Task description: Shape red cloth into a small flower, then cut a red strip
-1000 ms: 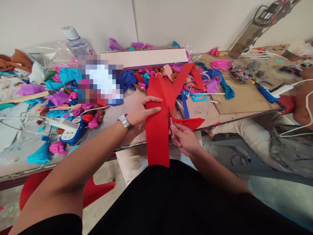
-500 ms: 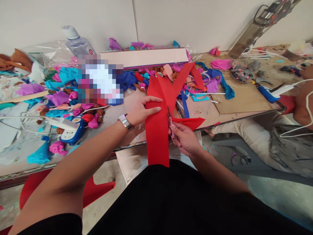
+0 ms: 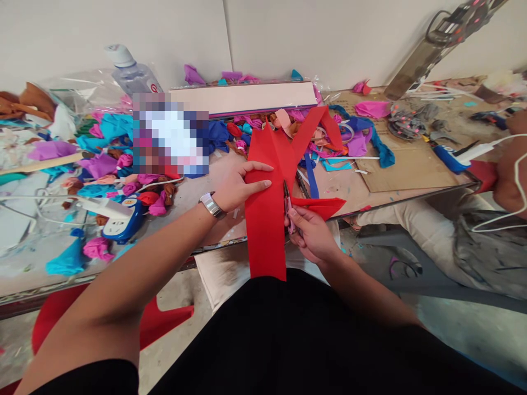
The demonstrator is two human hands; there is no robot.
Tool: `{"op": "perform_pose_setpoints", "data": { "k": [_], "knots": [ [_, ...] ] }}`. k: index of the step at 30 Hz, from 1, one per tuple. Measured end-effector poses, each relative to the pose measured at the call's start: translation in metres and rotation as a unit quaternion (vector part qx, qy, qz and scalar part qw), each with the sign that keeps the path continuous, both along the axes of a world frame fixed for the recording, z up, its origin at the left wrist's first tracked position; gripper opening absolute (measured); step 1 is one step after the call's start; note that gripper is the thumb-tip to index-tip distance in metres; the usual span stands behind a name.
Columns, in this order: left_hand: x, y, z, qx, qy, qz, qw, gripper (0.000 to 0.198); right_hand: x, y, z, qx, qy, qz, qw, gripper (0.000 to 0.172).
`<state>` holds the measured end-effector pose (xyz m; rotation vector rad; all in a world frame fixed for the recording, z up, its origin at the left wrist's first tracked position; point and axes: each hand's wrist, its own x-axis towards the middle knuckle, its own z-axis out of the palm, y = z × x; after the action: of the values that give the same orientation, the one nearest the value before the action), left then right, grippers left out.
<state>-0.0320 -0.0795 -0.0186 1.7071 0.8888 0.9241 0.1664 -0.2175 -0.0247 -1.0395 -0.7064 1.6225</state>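
Observation:
A long red sheet (image 3: 267, 236), fabric or paper, lies over the table edge and hangs toward my lap. On top of it rests my left hand (image 3: 246, 182), fingers stretched out and thumb apart. Pink-handled scissors (image 3: 290, 213) are gripped in my right hand (image 3: 310, 233), their blades at the sheet's right edge where a cut runs. A separated red strip (image 3: 309, 131) slants away to the upper right, and a folded red piece (image 3: 323, 207) sticks out beside my right hand. The fingers inside the scissor handles are partly hidden.
Colourful scraps (image 3: 99, 164) heap at the left around a blue power socket (image 3: 123, 219) with cables. A water bottle (image 3: 134, 74) and long pale board (image 3: 247, 97) are at the back. Cardboard (image 3: 395, 170) lies at the right, near another person's arm (image 3: 510, 181).
The scissors' blades look slightly more closed and sit a touch lower at the cut. My left hand stays in place on the red sheet.

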Motion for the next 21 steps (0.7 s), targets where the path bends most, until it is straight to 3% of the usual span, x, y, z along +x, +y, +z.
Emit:
{"op": "perform_pose_setpoints", "data": {
  "k": [21],
  "knots": [
    [0.0003, -0.0017, 0.0008, 0.006, 0.013, -0.007, 1.0, 0.051, -0.0001, 0.0096, 0.0001, 0.009, -0.003, -0.01, 1.0, 0.051]
  ]
}}
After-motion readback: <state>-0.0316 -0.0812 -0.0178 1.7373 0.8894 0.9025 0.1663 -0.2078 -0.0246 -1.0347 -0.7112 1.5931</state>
